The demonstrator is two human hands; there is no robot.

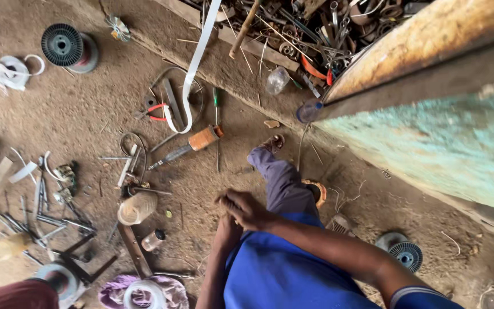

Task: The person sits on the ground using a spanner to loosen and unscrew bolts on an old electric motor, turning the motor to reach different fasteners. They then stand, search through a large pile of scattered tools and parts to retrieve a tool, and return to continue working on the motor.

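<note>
Head view: at lower centre the right hand [246,209] lies curled over the left hand [227,224], which is mostly hidden, so I cannot tell its grip. Nearest, left of them, a clear jar [137,208] lies on the dirt floor [87,114].

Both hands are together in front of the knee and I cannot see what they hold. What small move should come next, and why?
Probably part the hands a little. The right hand lies closed over the left hand above the dirt floor, so anything between the fingers is hidden. The nearest tool, the orange-handled screwdriver, lies apart, untouched.
</note>
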